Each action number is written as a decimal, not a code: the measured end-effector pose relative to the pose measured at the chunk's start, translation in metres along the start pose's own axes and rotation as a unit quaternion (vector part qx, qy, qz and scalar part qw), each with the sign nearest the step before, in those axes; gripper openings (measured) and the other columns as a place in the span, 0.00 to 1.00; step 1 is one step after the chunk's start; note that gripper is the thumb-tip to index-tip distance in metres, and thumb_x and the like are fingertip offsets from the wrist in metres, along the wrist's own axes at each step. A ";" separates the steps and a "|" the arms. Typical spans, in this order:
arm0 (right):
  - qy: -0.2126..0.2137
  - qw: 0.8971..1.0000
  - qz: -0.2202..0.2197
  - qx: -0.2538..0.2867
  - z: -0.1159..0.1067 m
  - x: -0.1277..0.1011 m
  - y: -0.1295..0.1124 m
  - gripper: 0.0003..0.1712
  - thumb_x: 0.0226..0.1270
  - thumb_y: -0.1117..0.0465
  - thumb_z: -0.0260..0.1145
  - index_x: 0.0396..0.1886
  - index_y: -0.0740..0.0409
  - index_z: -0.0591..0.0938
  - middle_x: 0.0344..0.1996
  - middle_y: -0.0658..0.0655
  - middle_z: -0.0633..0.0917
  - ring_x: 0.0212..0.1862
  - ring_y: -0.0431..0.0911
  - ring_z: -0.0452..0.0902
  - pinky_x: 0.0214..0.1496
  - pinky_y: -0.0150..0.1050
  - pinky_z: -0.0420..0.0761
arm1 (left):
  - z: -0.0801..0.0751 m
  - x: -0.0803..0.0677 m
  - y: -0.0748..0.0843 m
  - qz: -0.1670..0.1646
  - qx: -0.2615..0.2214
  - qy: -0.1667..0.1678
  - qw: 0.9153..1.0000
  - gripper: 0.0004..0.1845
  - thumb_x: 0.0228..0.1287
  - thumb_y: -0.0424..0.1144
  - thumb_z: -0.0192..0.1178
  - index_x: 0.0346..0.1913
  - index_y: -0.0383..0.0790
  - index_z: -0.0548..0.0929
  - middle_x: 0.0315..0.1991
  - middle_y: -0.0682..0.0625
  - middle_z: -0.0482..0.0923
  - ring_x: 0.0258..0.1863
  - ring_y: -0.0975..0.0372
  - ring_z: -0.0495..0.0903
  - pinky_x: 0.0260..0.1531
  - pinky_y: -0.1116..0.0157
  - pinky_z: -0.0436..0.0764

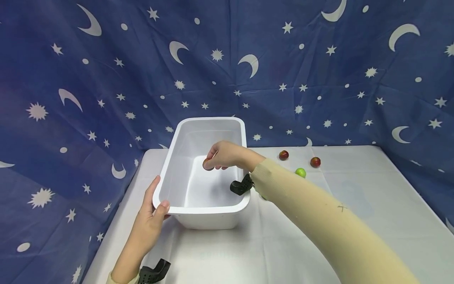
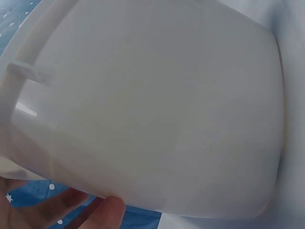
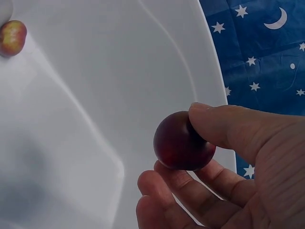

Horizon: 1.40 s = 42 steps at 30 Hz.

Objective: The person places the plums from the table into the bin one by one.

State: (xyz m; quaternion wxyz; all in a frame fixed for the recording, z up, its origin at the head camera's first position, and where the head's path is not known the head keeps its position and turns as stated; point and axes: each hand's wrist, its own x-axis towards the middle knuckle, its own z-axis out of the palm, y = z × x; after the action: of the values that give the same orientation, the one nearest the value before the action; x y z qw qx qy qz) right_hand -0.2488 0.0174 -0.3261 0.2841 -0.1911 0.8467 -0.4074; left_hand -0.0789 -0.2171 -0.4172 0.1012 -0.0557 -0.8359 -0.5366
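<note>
My right hand (image 1: 227,154) pinches a dark red plum (image 3: 183,141) between thumb and fingers, inside the white plastic tub (image 1: 203,210), above its floor. In the head view that plum is partly covered by the fingers. The near left corner of the tub is in the grip of my left hand (image 1: 149,221), thumb over the rim and fingers along the outer side. A red and yellow fruit (image 3: 13,38) shows at the left edge of the right wrist view, against the white tub surface.
Right of the tub on the white-covered table (image 1: 301,232) lie two reddish fruits (image 1: 283,155) and a green fruit (image 1: 300,172). Another green fruit (image 1: 263,197) is mostly hidden by my right sleeve. A blue curtain (image 1: 220,86) with moons and stars hangs behind the table.
</note>
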 end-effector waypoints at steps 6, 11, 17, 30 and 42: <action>0.007 1.000 0.005 0.006 0.000 0.001 0.001 0.18 0.58 0.56 0.72 0.45 0.59 0.79 0.36 0.54 0.86 0.44 0.52 0.79 0.47 0.43 0.79 | 0.001 0.001 -0.003 -0.002 -0.004 -0.001 1.000 0.33 0.74 0.40 0.48 0.76 0.62 0.50 0.67 0.36 0.59 0.54 0.42 0.71 0.41 0.58 0.81; 0.015 1.000 0.006 0.012 -0.002 0.001 0.002 0.20 0.59 0.56 0.72 0.48 0.59 0.78 0.41 0.56 0.83 0.42 0.50 0.80 0.49 0.43 0.79 | 0.001 0.001 -0.005 -0.003 -0.002 0.000 1.000 0.33 0.74 0.40 0.48 0.76 0.62 0.50 0.66 0.35 0.59 0.53 0.42 0.72 0.41 0.58 0.81; 0.014 0.999 -0.031 0.042 -0.014 -0.009 0.002 0.23 0.61 0.54 0.71 0.53 0.57 0.76 0.42 0.54 0.84 0.44 0.49 0.80 0.48 0.42 0.79 | 0.000 0.002 -0.006 -0.002 -0.001 0.000 1.000 0.33 0.74 0.40 0.48 0.76 0.62 0.49 0.66 0.35 0.59 0.53 0.42 0.72 0.41 0.58 0.81; 0.098 0.985 -0.053 0.135 -0.075 -0.058 0.065 0.32 0.62 0.48 0.70 0.61 0.56 0.73 0.50 0.58 0.82 0.52 0.53 0.78 0.54 0.50 0.76 | 0.000 0.002 -0.003 -0.007 0.008 -0.002 1.000 0.33 0.74 0.41 0.48 0.76 0.63 0.48 0.68 0.35 0.57 0.54 0.42 0.71 0.41 0.58 0.81; 0.137 0.976 0.038 0.164 -0.083 -0.079 0.176 0.39 0.61 0.43 0.69 0.65 0.58 0.68 0.58 0.62 0.76 0.59 0.59 0.71 0.62 0.56 0.69 | 0.000 0.000 0.000 -0.003 0.021 0.003 1.000 0.33 0.74 0.41 0.47 0.77 0.62 0.49 0.66 0.36 0.60 0.52 0.43 0.72 0.37 0.54 0.81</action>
State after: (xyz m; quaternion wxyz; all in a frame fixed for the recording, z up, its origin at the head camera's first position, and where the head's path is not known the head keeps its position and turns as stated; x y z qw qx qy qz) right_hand -0.2575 0.2138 -0.3992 0.2082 -0.0520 0.8059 -0.5518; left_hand -0.0785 -0.2175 -0.4172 0.1032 -0.0499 -0.8468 -0.5194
